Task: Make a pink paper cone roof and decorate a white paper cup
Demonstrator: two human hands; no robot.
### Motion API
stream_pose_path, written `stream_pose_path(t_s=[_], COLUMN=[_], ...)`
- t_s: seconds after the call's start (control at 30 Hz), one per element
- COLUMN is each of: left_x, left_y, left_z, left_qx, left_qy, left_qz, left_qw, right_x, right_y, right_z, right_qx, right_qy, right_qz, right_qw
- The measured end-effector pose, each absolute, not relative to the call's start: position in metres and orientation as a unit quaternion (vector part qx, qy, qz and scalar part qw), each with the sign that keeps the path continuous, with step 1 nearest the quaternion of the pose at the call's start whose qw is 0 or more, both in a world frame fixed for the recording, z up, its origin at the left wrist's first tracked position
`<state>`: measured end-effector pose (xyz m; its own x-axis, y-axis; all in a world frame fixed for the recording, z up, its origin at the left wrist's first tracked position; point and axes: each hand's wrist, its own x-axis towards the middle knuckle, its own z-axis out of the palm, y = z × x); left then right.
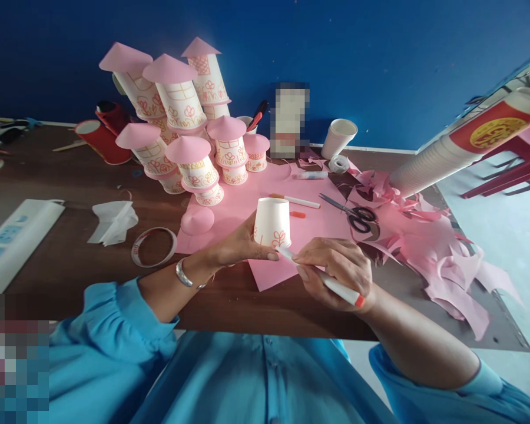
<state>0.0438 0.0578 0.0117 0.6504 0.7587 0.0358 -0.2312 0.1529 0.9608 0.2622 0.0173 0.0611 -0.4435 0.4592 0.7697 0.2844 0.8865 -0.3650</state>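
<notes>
My left hand [247,241] grips a white paper cup [271,219], held upside down with its rim low, above pink paper [269,274]. A red-orange flower is drawn near the cup's rim. Between the fingers of my right hand [335,271] is a white marker with a red end [342,290], its tip at or very near the cup's lower side; exact contact is hard to see. Beyond the cup lie another marker [302,201] and a small orange-red cap [297,215].
Cup towers with pink cone roofs [196,165] stand back left. Scissors [357,218], a glue stick [311,175] and pink scraps [446,259] lie right, beside a long cup stack [450,153]. A tape roll [153,247] and a crumpled white mask [113,221] lie left.
</notes>
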Motion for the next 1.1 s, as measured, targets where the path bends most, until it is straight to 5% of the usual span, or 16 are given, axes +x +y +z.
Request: stream_pose_path(t_s=[0.43, 1.1], left_x=[0.043, 0.043], left_y=[0.060, 0.057], left_z=[0.010, 0.007], left_qx=[0.522, 0.459], left_qy=[0.193, 0.212], left_qz=[0.393, 0.383], left_qw=[0.732, 0.773], right_x=[0.267, 0.263], right_y=[0.022, 0.021], right_z=[0.048, 0.046], right_qx=[-0.287, -0.254], right_qy=[-0.769, -0.820], right_qz=[0.132, 0.115], right_qw=[0.556, 0.499])
